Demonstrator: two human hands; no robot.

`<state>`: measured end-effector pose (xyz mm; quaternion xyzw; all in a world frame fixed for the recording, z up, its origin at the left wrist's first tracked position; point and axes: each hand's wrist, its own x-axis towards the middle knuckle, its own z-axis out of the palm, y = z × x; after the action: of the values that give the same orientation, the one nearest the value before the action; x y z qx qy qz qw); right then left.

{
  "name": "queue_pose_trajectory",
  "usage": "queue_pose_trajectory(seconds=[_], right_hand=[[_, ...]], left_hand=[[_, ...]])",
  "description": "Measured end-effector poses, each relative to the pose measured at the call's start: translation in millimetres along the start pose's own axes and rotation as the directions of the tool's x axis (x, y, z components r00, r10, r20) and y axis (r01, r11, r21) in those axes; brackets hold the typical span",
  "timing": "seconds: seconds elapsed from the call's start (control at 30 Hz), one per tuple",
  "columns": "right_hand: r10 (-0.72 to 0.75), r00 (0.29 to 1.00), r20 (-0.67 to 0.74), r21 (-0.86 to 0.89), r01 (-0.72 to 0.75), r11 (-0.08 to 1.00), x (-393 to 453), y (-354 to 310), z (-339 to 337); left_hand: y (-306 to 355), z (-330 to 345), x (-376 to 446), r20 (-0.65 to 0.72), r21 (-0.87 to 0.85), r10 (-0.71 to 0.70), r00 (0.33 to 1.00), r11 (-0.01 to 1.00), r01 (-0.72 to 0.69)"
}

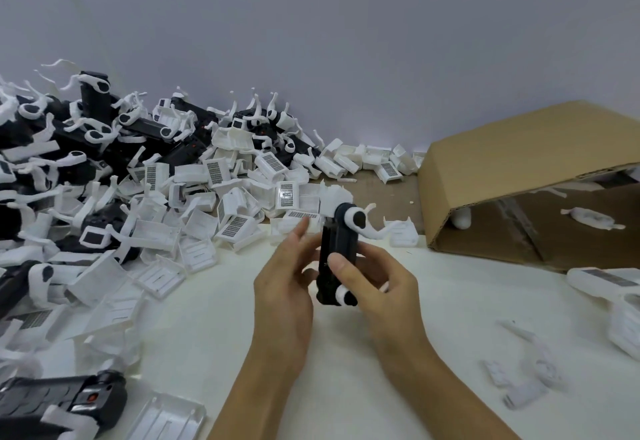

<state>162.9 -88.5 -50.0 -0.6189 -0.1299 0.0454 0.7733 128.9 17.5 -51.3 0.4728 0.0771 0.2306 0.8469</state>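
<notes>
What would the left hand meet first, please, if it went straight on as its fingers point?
Probably the white plastic tray with a gridded label just ahead of the left hand; depth is unclear.

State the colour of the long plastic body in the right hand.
The long plastic body is black, with white caps at both ends; head view shows it best.

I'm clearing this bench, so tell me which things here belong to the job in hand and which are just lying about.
In hand: black part with white clips; right hand, gripping it; left hand, beside it.
Lying about: heap of black and white parts; cardboard box on its side; loose white bits; black unit, near left.
</notes>
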Motion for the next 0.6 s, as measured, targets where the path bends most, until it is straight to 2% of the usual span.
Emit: queue_pose_trajectory(seconds=[0.07, 0.1, 0.13, 0.17, 0.2, 0.23, 0.3, 0.37, 0.4, 0.47, 0.5, 0.6], right_hand=[[0.058, 0.998, -0.039, 0.112, -0.053, 0.992, 4, -2, -4], [0.096, 0.993, -0.069, 0.196, -0.08, 0.977, 7, -2, -7], [0.135, 0.987, -0.091, 0.291, -0.104, 0.951, 10, -2, -9], [0.171, 0.981, -0.093, 0.377, -0.124, 0.918, 12, -2, -10], [0.2, 0.976, -0.089, 0.431, -0.143, 0.891, 13, -4, -12], [0.219, 0.972, -0.089, 0.45, -0.157, 0.879, 14, -4, -13], [0.235, 0.968, -0.093, 0.444, -0.171, 0.88, 14, -4, -13], [0.242, 0.965, -0.103, 0.49, -0.162, 0.857, 14, -6, -14], [0.242, 0.965, -0.105, 0.525, -0.153, 0.837, 14, -7, -16], [0.243, 0.963, -0.116, 0.559, -0.139, 0.817, 16, -8, -19], [0.245, 0.962, -0.12, 0.561, -0.137, 0.816, 16, -7, -19], [0.252, 0.959, -0.133, 0.554, -0.139, 0.821, 19, -1, -22]], left_hand=[[4, -3, 4, -0.049, -0.135, -0.005, 0.999, 0.991, -0.002], [2, -5, 5, -0.098, -0.12, 0.025, 0.995, 0.992, -0.037], [-2, -7, 6, -0.144, 0.01, 0.088, 0.986, 0.996, -0.088], [-8, -8, 5, -0.169, 0.219, 0.173, 0.97, 0.967, -0.134], [-13, -6, 4, -0.138, 0.436, 0.249, 0.959, 0.884, -0.166], [-18, -4, 3, -0.05, 0.599, 0.292, 0.955, 0.774, -0.206], [-26, -1, 11, 0.158, 0.772, 0.276, 0.948, 0.565, -0.293], [-32, -1, 28, 0.352, 0.84, 0.169, 0.921, 0.377, -0.391], [-34, 0, 36, 0.425, 0.868, 0.083, 0.901, 0.245, -0.432], [-36, 3, 46, 0.462, 0.886, -0.044, 0.886, -0.031, -0.463], [-38, 4, 46, 0.44, 0.892, -0.045, 0.897, -0.092, -0.442], [-36, 9, 30, 0.304, 0.95, 0.137, 0.943, 0.035, -0.311]])
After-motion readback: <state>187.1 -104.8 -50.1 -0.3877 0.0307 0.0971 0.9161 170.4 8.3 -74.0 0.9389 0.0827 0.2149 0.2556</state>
